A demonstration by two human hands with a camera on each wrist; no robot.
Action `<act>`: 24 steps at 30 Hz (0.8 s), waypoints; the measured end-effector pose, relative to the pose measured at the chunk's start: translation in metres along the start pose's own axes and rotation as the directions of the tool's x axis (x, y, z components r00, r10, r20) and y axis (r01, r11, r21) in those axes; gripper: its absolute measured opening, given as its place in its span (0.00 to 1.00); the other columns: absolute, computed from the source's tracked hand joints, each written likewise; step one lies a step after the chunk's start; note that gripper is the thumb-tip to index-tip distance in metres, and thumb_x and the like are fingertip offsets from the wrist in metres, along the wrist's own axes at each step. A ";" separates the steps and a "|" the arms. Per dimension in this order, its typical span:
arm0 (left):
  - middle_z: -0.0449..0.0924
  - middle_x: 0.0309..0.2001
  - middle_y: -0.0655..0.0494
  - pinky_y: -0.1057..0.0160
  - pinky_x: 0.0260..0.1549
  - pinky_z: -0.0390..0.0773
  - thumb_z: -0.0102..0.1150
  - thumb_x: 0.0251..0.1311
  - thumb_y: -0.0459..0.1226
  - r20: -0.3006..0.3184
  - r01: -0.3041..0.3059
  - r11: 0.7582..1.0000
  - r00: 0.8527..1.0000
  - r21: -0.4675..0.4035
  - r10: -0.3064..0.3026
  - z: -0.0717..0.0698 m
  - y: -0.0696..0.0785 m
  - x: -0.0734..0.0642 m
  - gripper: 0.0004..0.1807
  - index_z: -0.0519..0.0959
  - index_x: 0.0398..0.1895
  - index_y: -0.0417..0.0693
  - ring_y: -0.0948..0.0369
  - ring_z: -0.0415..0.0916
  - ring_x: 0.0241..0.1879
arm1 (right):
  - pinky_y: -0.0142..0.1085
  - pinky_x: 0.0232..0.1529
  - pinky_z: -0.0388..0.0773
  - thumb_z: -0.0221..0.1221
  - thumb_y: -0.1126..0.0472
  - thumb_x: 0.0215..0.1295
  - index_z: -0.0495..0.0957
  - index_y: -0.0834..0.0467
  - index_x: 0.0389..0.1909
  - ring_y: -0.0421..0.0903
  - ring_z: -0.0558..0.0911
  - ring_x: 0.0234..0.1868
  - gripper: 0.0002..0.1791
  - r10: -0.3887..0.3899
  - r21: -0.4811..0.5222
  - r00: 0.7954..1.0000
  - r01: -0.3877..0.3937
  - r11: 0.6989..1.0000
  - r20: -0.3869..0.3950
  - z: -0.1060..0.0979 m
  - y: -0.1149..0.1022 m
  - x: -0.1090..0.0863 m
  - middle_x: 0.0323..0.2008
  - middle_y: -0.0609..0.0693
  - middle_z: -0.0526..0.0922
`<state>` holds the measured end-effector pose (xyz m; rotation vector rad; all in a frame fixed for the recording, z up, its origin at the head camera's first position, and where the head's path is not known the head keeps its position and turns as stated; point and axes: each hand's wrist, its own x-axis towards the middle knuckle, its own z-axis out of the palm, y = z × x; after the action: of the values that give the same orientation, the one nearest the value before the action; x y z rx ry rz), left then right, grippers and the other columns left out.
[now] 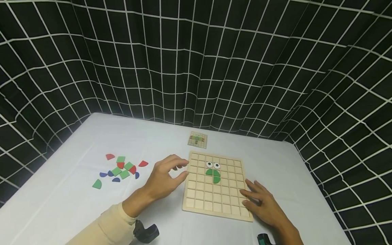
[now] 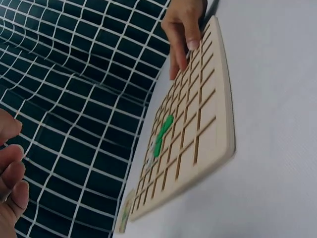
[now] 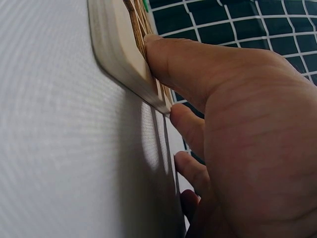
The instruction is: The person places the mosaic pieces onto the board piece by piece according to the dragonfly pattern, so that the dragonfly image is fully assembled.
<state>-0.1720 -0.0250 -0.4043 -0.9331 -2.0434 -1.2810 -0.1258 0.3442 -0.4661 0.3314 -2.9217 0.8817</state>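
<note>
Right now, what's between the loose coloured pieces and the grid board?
The left hand, over white cloth, between the loose pieces and grid board, in the head view.

Right fingers on gridded board

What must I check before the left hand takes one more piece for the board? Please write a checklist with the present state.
1. Board steadied: ok, the right grip touches its right side.
2. Left grip at the loose pieces: not ok, it is near the board's left edge.
3. Loose pieces uncovered: ok, red, green and blue ones lie in view left of the board.
4. Eye pieces side by side: ok.
5. Green pieces matching the pattern card: cannot tell, the card's details are too small.
</note>
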 end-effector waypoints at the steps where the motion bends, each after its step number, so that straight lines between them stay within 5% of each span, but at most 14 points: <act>1: 0.82 0.35 0.59 0.66 0.33 0.79 0.68 0.46 0.27 -0.009 -0.009 1.000 1.000 -0.001 0.009 -0.004 -0.001 -0.003 0.14 0.82 0.40 0.43 0.63 0.77 0.34 | 0.71 0.60 0.52 0.65 0.47 0.56 0.83 0.45 0.49 0.67 0.57 0.70 0.19 0.002 -0.001 1.000 -0.002 1.000 0.001 0.000 0.000 0.000 0.67 0.52 0.69; 13: 0.84 0.35 0.52 0.74 0.38 0.75 0.69 0.38 0.21 -0.133 -0.003 0.998 0.991 0.066 0.012 -0.066 -0.009 -0.022 0.18 0.83 0.37 0.42 0.63 0.78 0.35 | 0.72 0.58 0.52 0.64 0.47 0.58 0.83 0.47 0.49 0.68 0.58 0.69 0.18 -0.015 -0.002 1.000 0.015 1.000 0.001 0.004 -0.003 -0.001 0.67 0.53 0.69; 19: 0.84 0.35 0.51 0.78 0.42 0.73 0.67 0.32 0.15 -0.216 0.064 0.997 0.975 0.048 -0.052 -0.110 -0.020 -0.038 0.22 0.83 0.37 0.34 0.69 0.75 0.38 | 0.73 0.57 0.53 0.64 0.47 0.58 0.83 0.46 0.49 0.68 0.58 0.69 0.18 -0.022 -0.017 1.000 0.022 1.000 -0.004 0.001 -0.003 0.000 0.67 0.53 0.69; 24: 0.84 0.39 0.59 0.78 0.42 0.71 0.66 0.34 0.15 -0.260 0.171 0.979 0.956 0.110 -0.138 -0.141 -0.026 -0.055 0.23 0.83 0.39 0.34 0.70 0.74 0.40 | 0.73 0.57 0.52 0.65 0.49 0.58 0.83 0.48 0.49 0.69 0.58 0.69 0.19 -0.041 0.000 0.999 0.041 0.999 -0.007 -0.001 -0.001 -0.001 0.67 0.54 0.69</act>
<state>-0.1473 -0.1765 -0.4032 -0.5301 -2.0016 -1.2563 -0.1248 0.3440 -0.4648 0.3858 -2.8978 0.8763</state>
